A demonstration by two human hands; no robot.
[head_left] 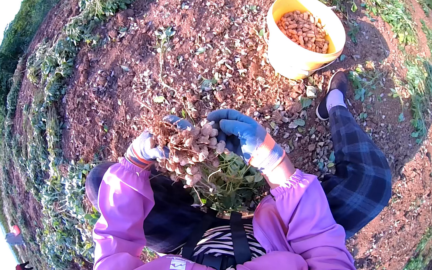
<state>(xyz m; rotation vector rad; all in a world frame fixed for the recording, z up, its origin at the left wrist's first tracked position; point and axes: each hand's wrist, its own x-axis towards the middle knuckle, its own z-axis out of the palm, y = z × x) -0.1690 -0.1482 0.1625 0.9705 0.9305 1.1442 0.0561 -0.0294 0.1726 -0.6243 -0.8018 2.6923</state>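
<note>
A pulled-up peanut plant [231, 183] lies across my lap, its green leaves hanging toward my belly. Its root end carries a thick clump of pale, soil-dusted peanut pods [190, 151]. My left hand [150, 146], in a blue-grey glove with a striped cuff, is closed around the left side of this clump. At the clump's right edge, my right hand [241, 133] in a matching glove has its fingers bent against the pods. Whatever those fingertips pinch is hidden.
A yellow bucket [294, 63], partly filled with loose peanuts [304, 30], stands ahead on the right, beyond my shoe [331, 93]. Reddish soil [208, 39] with scattered leaves surrounds me. A row of plants [62, 78] runs along the left.
</note>
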